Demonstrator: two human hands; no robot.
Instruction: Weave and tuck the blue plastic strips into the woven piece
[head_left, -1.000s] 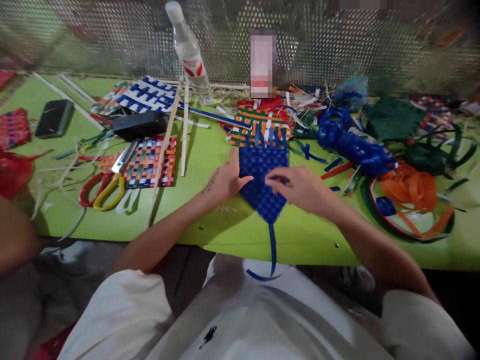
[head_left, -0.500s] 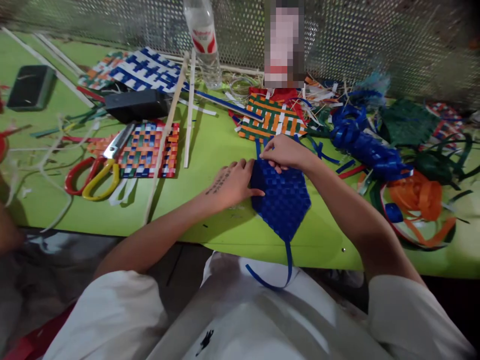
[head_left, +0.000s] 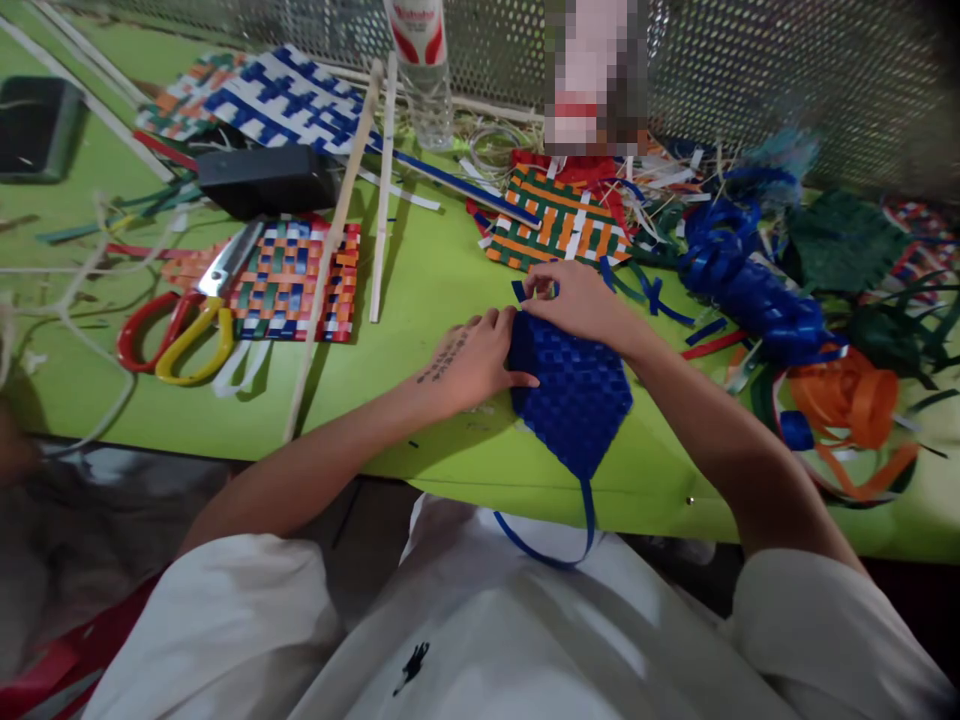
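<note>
Blue woven piece: tight checks, pointed near end trailing strip. Left hand clasps left edge, thumb over; right hand curled at top, hold unclear.

Apparently a handicraft workspace: scissors and a multicolored woven mat left of the left hand, bundled blue strips right of the right hand, a green table beneath both.

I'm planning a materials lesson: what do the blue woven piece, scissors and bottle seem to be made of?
Blue woven piece: probably plastic, slightly glossy; its flat strips show faint sheen.
Scissors: shiny metal blades, bright with reflections; smooth red and yellow handles, likely plastic.
Bottle: clear, probably plastic; background shows through.
</note>
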